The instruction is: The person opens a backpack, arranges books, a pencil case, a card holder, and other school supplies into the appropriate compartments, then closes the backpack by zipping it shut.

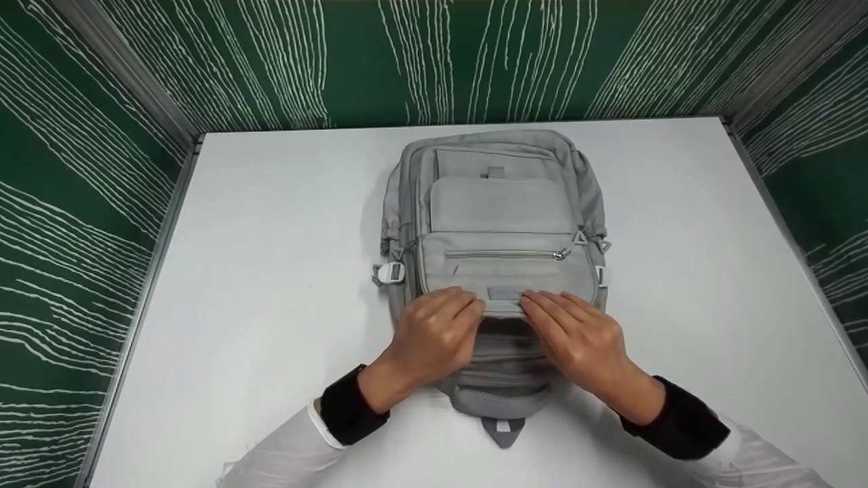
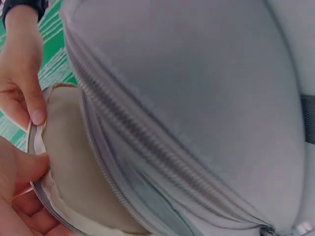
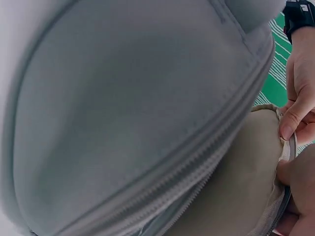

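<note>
A grey backpack lies on a white table in the head view. Both hands hold the near edge of its front panel, where an unzipped opening shows beneath. My left hand pinches that edge left of a small label; my right hand pinches it to the right. In the left wrist view the thumbs press on the panel's beige lining, with the fingers on the outer side. An open zipper runs along the bag's body beside it. The right wrist view shows the same lining and grip.
White table surface extends around the backpack. Green walls with white wavy lines stand behind and at both sides. A side buckle sits at the bag's left. A dark pointed tab lies at its near end.
</note>
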`<action>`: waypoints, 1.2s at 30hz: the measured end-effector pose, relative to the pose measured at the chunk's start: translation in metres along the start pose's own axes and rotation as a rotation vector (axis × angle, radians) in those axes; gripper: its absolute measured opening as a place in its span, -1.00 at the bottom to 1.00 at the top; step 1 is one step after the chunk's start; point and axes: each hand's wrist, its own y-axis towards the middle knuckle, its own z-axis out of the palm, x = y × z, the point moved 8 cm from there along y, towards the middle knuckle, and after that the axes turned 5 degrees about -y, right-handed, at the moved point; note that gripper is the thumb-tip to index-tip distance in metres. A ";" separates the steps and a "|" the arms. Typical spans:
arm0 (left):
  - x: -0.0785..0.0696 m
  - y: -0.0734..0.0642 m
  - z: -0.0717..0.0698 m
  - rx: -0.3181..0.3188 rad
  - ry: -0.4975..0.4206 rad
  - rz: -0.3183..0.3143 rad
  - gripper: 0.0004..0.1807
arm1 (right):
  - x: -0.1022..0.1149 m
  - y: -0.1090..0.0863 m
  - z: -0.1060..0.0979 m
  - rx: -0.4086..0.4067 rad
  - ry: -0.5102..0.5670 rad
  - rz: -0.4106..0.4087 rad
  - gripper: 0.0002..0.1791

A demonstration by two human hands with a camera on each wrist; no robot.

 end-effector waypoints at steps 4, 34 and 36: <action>0.013 -0.003 -0.004 -0.058 -0.043 -0.042 -0.85 | 0.001 -0.006 0.002 0.033 0.014 -0.010 -0.71; 0.140 -0.037 0.011 0.158 -0.203 -0.759 -0.87 | 0.005 -0.023 0.009 0.076 0.043 0.016 -0.69; 0.137 -0.037 0.007 0.157 -0.182 -0.755 -0.86 | 0.005 -0.023 0.009 0.083 0.044 0.016 -0.69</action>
